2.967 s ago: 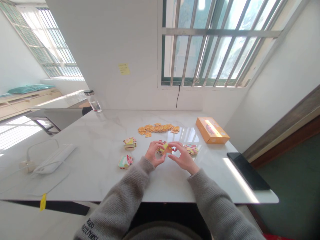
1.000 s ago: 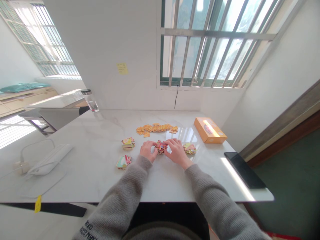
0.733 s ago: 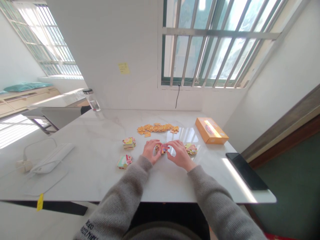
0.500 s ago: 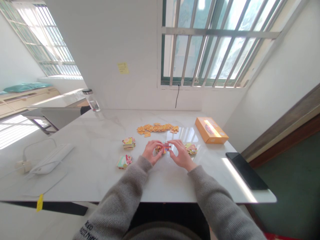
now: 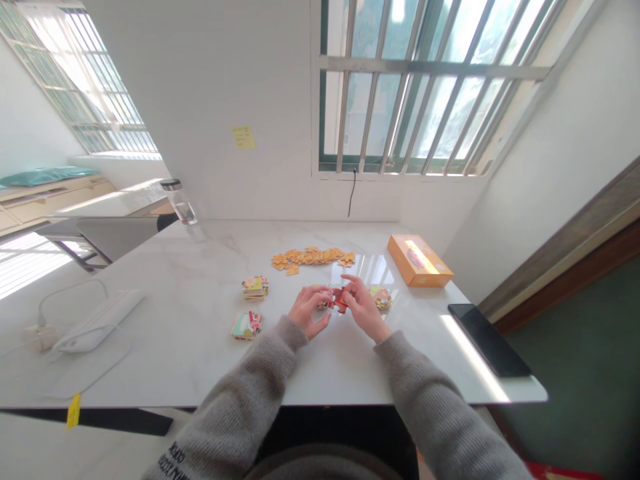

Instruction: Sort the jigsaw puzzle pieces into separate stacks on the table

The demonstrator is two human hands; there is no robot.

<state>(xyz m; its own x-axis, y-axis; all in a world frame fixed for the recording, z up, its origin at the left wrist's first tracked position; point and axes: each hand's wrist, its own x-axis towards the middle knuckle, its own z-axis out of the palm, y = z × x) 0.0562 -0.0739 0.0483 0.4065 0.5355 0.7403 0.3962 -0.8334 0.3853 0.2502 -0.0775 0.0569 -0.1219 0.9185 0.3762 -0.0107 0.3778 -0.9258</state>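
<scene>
A red jigsaw puzzle piece (image 5: 341, 301) is pinched between the thumb and fingers of my right hand (image 5: 367, 310), low over the table in front of me. Just left of it, my left hand (image 5: 309, 311) has its thumb apart from its curved fingers, with the fingertips close to the piece's edge. More puzzle pieces are partly hidden behind the left fingers. To the right of my right hand lies a pile of colourful puzzle pieces (image 5: 383, 298), partly covered by the hand. Two stacks sit on the left: a yellowish stack (image 5: 255, 288) and a green-topped stack (image 5: 247, 326).
A long heap of orange-backed pieces (image 5: 315, 257) stretches behind my hands. An orange box (image 5: 420, 261) and a black phone or tablet (image 5: 489, 339) lie at the right. A glass bottle (image 5: 181, 202), a white power strip (image 5: 100, 321) and cables are on the left.
My left thumb has come away from its fingers. The puzzle piece has turned and shifted slightly right, now pinched in my right hand. The view has moved slightly.
</scene>
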